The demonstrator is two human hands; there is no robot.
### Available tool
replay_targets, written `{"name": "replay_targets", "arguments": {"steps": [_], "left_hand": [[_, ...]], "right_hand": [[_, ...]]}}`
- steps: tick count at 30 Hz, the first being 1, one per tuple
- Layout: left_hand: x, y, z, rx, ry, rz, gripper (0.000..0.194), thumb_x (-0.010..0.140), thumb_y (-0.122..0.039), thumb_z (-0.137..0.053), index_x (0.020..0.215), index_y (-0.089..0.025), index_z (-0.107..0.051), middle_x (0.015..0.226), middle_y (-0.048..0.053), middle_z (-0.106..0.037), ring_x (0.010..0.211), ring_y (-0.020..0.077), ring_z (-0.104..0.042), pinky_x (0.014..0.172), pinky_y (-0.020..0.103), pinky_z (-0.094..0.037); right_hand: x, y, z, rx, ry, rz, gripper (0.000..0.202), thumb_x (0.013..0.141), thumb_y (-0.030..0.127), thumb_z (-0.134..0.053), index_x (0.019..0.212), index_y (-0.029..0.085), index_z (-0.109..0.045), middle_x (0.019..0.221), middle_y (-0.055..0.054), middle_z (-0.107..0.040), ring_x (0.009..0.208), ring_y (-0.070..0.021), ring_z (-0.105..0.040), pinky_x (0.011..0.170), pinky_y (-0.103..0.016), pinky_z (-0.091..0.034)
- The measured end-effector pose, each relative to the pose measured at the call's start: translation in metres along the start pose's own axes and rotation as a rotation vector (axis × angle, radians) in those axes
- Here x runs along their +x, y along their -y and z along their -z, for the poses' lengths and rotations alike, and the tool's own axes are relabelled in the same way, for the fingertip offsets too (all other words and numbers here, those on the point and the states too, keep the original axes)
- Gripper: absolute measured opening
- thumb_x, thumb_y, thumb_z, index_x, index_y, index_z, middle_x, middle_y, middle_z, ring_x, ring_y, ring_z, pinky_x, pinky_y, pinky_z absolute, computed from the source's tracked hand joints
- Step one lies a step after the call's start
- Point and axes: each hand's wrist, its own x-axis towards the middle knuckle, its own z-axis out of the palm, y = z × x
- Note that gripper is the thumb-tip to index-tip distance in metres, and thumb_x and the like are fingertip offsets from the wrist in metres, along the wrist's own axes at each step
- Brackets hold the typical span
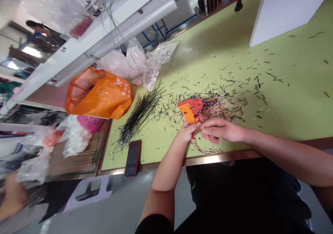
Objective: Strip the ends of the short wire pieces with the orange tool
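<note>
An orange and red hand tool [189, 111] is gripped in my left hand [187, 130] above the green table [281, 119]. Close beside it, my right hand [217, 129] has its thumb and fingertips pinched on a thin black wire [197, 123] at the tool's lower end. Behind and right of the tool lies a heap of coppery and black clippings [215, 107]. A long bundle of black wires [142, 112] rests to the left of the tool, with one wire stretching toward it.
A phone [133, 157] lies at the table's front edge. An orange bag [101, 95] and clear plastic bags [158, 60] sit at the left. A white panel [286, 11] stands at the back right. Another person's arm [14, 192] shows at far left.
</note>
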Motion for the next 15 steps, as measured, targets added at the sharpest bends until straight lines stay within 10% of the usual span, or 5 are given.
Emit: {"name": "replay_targets", "arguments": {"steps": [15], "left_hand": [[0.0019, 0.0039, -0.0015, 0.023, -0.010, 0.019, 0.051, 0.060, -0.057, -0.090, 0.066, -0.017, -0.058, 0.059, -0.004, -0.052, 0.056, 0.0101, -0.048, 0.054, 0.024, -0.039]], "right_hand": [[0.0020, -0.0031, -0.0008, 0.007, 0.030, -0.005, 0.041, 0.103, 0.045, -0.057, 0.074, 0.016, -0.058, 0.056, 0.006, -0.053, 0.045, -0.0079, -0.049, 0.046, -0.023, -0.035]]}}
